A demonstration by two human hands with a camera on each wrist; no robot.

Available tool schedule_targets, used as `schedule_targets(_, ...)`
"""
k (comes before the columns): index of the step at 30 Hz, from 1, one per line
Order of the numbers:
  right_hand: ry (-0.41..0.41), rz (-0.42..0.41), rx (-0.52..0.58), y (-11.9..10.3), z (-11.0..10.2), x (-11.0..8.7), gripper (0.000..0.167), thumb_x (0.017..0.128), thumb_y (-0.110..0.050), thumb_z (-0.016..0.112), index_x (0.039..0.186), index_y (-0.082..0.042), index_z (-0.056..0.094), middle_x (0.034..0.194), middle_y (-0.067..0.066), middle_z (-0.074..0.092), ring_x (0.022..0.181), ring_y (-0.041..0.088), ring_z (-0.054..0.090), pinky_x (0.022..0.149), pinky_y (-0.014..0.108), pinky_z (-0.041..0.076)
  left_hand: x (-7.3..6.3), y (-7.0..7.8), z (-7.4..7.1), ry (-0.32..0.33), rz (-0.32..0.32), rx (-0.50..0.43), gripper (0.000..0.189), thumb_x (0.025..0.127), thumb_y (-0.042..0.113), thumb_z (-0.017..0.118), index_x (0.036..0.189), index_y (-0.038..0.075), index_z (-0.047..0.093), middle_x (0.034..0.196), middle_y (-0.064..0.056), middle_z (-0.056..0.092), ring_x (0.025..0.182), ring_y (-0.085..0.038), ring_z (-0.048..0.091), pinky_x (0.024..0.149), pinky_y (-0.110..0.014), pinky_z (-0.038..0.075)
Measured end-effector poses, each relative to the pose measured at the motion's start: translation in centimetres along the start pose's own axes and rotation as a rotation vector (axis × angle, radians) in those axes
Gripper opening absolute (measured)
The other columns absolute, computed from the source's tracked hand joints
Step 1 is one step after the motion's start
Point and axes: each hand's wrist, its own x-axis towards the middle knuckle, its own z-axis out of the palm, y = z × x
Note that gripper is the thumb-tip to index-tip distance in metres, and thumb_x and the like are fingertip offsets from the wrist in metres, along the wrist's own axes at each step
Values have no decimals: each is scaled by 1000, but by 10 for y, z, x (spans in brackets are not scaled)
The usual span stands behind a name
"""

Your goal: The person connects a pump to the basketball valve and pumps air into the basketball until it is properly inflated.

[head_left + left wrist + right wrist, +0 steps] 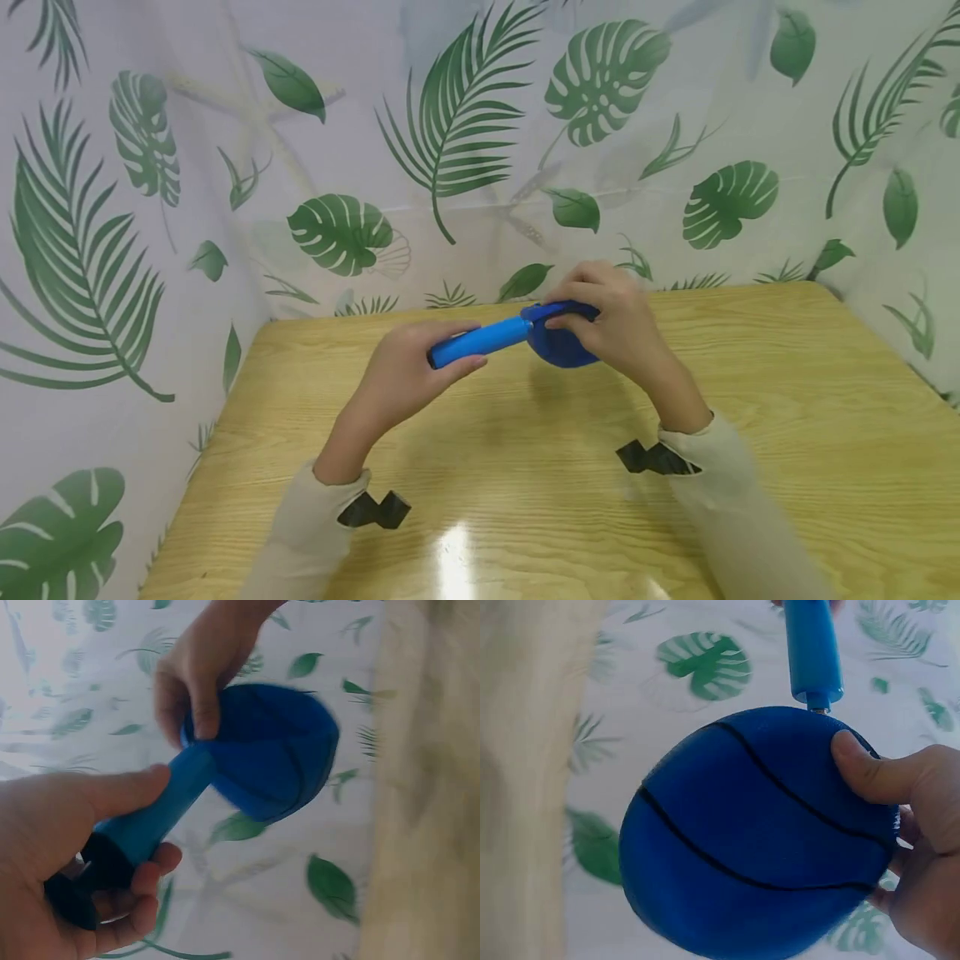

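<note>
A light blue hand pump [483, 342] is gripped around its barrel by my left hand [401, 367], its dark handle end [71, 900] showing at the palm in the left wrist view. Beyond its tip is a limp, partly flat blue ball [742, 832] with black seam lines. My right hand [618, 317] pinches the ball's edge, thumb on one face and fingers behind. In the right wrist view, the pump's narrow nozzle [819, 701] meets the ball's rim close to that thumb. Both things are held up above the table.
Below the hands lies a wood-grain table [517, 475], with light glare near its front. A white cloth with green leaf prints [472, 117] hangs behind and along the sides. Small black blocks [375, 508] are fixed at both cuffs.
</note>
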Motion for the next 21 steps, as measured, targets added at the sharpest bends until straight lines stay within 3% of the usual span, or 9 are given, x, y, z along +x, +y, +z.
schedule_targets(2,-23,17,-54,12,10,-2,21,71,-2,91,88,-4,78,89,11,71,91,32,62,86,50,48,4,-6,13,-18,-26,44,46,95,37,72,134,14,67,119,-7,74,96,-21,68,81,-39,55)
schedule_targets(5,-138,85,-142,24,22,-5,20,73,-5,90,89,-4,78,92,12,73,95,34,63,90,53,48,8,-13,31,-79,-85,90,46,98,36,69,136,12,64,120,-12,71,97,-25,68,82,-43,56)
schedule_targets(8,-271,170,-174,31,30,-8,19,77,-8,89,92,-5,78,96,11,74,97,33,65,91,51,49,10,-18,42,-161,-152,88,45,100,36,66,137,11,61,120,-13,70,95,-25,66,82,-43,56)
schedule_targets(11,-352,245,-156,33,32,-9,19,80,-8,87,96,-5,78,99,10,74,99,32,65,90,49,51,11,-22,48,-207,-196,55,45,101,37,65,137,11,60,122,-11,69,98,-24,64,86,-44,55)
schedule_targets(14,-378,297,-103,30,29,-8,23,83,-8,84,104,-3,76,104,13,73,104,34,65,92,49,53,12,-25,49,-213,-210,33,44,101,38,65,135,11,61,122,-10,69,98,-24,64,86,-44,54)
schedule_targets(17,-331,345,-9,23,25,-6,26,89,-13,80,112,-3,73,112,15,71,108,34,65,95,50,53,12,-27,50,-210,-213,24,44,101,38,64,135,10,61,119,-9,70,96,-23,63,84,-42,54)
schedule_targets(21,-262,541,297,9,23,-4,30,99,-25,69,114,1,72,107,16,74,96,26,71,88,43,59,12,-30,54,-189,-207,8,44,101,38,64,133,8,62,115,-9,70,93,-23,62,82,-40,53)
